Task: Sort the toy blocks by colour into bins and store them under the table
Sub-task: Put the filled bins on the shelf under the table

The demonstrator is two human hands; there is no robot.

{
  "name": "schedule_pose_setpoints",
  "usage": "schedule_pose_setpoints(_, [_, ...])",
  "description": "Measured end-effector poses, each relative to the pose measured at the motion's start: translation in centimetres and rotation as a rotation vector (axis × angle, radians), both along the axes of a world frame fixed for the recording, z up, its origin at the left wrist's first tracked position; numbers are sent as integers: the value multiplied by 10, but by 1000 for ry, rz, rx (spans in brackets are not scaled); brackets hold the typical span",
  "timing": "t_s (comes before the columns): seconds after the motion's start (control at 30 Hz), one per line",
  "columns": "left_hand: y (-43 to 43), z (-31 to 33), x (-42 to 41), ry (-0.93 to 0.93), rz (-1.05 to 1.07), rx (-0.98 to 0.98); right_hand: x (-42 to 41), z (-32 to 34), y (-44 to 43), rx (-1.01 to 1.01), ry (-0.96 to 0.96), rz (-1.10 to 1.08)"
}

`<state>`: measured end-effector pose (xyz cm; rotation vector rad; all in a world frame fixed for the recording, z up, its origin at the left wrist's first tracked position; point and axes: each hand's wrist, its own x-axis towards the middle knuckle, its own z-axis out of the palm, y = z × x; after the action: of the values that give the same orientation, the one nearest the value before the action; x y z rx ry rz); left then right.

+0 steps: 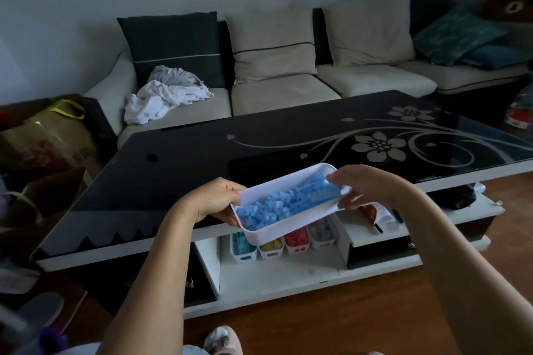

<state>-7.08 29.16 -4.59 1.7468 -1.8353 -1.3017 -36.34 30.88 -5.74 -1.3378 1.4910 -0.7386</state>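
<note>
- The person held a white bin (288, 226) in the middle of the frame, lifted in front of the near edge of the table (259, 147) and tilted, its left end lower.
- Light-blue blocks (285, 203) filled the bin in a loose heap.
- The left hand (217, 200) gripped the bin's left end, thumb on the rim and fingers curled beneath.
- The right hand (364, 184) gripped the right end, thumb over the rim and fingers wrapped under the base.
- Just below the bin, on the white shelf (288, 272) under the black glass top, four small bins stood in a row, side by side: teal (243, 246), yellow (271, 248), red (297, 239) and grey (321, 232).
- Behind the table, across the upper part of the frame, was a pale sofa (288, 92) with a crumpled white cloth (164, 95) on its left seat.
</note>
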Motion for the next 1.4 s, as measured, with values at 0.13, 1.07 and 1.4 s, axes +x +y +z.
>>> schedule_pose_setpoints(0.13, [6, 11, -1, -48, -118, 11, -14, 12, 14, 84, 224, 93])
schedule_pose_setpoints(1.07, [-5, -220, -32, 249, 293, 293, -23, -179, -1, 635, 397, -138])
schedule_pose_setpoints(1.4, [-14, -306, -47, 341, 757, 422, 12, -266, -44, 483, 396, -283])
